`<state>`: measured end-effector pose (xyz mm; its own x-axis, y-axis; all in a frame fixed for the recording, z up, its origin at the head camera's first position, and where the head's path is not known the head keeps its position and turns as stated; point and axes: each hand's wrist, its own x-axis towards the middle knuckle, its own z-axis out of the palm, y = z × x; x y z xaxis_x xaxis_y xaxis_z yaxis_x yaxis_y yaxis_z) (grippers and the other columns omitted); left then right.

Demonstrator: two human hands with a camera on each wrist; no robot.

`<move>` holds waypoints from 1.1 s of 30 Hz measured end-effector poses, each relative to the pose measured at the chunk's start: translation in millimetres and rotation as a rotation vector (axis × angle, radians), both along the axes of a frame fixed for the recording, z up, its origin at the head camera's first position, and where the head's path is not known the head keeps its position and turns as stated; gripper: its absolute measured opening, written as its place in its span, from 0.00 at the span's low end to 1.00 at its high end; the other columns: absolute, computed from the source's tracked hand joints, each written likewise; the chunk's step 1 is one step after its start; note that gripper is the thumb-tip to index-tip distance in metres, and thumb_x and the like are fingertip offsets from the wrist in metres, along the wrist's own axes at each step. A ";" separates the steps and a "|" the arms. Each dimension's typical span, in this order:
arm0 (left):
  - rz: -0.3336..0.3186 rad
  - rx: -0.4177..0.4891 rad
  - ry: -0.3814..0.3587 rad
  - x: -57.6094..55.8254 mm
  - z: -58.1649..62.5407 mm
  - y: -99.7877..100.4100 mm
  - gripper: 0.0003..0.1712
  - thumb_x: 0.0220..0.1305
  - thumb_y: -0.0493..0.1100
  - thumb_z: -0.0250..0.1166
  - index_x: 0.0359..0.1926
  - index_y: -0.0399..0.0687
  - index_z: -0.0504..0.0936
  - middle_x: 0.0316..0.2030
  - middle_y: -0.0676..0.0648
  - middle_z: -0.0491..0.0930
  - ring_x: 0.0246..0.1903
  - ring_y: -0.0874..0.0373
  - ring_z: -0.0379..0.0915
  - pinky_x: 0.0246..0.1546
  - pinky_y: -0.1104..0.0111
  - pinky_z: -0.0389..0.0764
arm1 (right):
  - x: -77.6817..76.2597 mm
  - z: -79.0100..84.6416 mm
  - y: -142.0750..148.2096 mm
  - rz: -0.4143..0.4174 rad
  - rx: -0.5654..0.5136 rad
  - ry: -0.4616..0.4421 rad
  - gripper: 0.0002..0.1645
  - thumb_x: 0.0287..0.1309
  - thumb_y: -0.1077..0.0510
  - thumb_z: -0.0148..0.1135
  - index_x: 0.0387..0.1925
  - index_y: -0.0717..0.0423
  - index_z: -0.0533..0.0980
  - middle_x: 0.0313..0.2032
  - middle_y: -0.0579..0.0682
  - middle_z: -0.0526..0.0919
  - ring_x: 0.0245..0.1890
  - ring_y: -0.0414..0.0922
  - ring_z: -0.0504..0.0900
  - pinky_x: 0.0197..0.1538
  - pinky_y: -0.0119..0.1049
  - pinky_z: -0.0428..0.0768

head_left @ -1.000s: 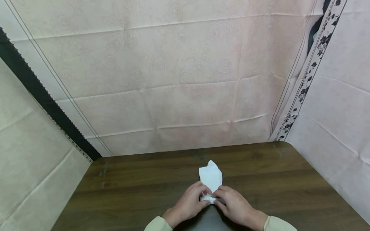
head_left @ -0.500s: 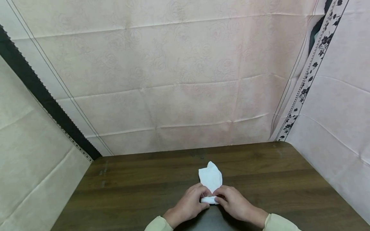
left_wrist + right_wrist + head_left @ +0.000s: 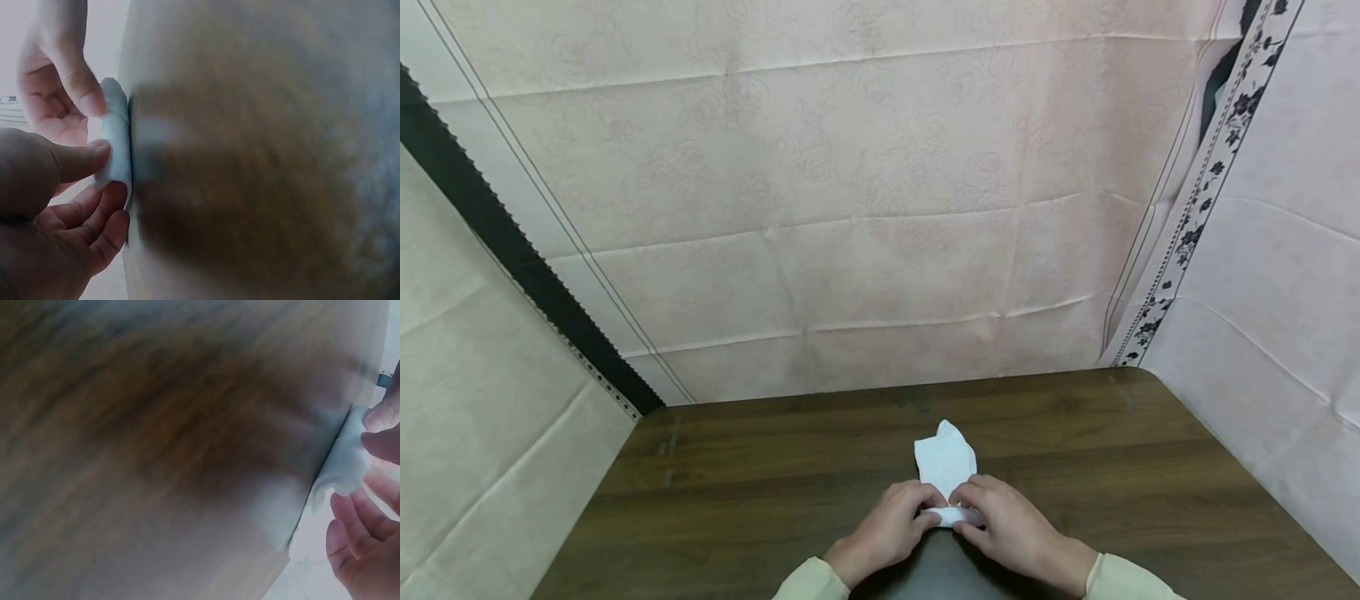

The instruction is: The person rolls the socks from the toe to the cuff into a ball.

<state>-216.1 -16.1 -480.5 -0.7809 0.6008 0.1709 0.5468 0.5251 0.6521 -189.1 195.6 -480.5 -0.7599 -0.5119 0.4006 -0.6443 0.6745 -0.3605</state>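
I judge this rolling-up: left hand (image 3: 891, 521) and right hand (image 3: 1011, 529) pinch the curled edge (image 3: 945, 517) of a white sheet (image 3: 944, 463), probably cloth, on the desk (image 3: 760, 475) at six o'clock; next calls for an even turn toward twelve.

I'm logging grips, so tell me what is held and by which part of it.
A white sheet, held by its rolled end nearest the person: the left hand grips the roll's left side, the right hand its right.

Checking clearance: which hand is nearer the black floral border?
The right hand, pinching the rolled white sheet, left of the black floral border; the left hand pinches it farther left.
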 end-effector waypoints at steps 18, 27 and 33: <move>0.029 -0.017 -0.012 -0.8 1.3 0.0 0.05 0.66 0.37 0.68 0.40 0.50 0.88 0.34 0.61 0.79 0.35 0.70 0.71 0.37 0.73 0.74 | 1.5 -1.7 0.6 -0.001 0.103 0.059 0.14 0.52 0.58 0.77 0.39 0.49 0.82 0.38 0.40 0.78 0.38 0.37 0.75 0.39 0.37 0.80; 0.024 0.013 0.029 1.6 0.4 -0.9 0.10 0.57 0.36 0.75 0.39 0.53 0.86 0.39 0.60 0.77 0.42 0.66 0.69 0.43 0.71 0.75 | 1.2 -4.1 3.3 0.025 0.092 0.022 0.10 0.57 0.56 0.74 0.41 0.49 0.84 0.37 0.39 0.78 0.36 0.33 0.74 0.37 0.34 0.79; 0.026 0.001 0.071 3.2 0.1 0.7 0.13 0.56 0.35 0.76 0.41 0.54 0.86 0.42 0.59 0.75 0.45 0.64 0.68 0.45 0.70 0.75 | -0.2 -2.3 5.3 0.032 0.079 -0.023 0.08 0.60 0.57 0.71 0.42 0.49 0.85 0.36 0.37 0.77 0.34 0.32 0.72 0.35 0.32 0.77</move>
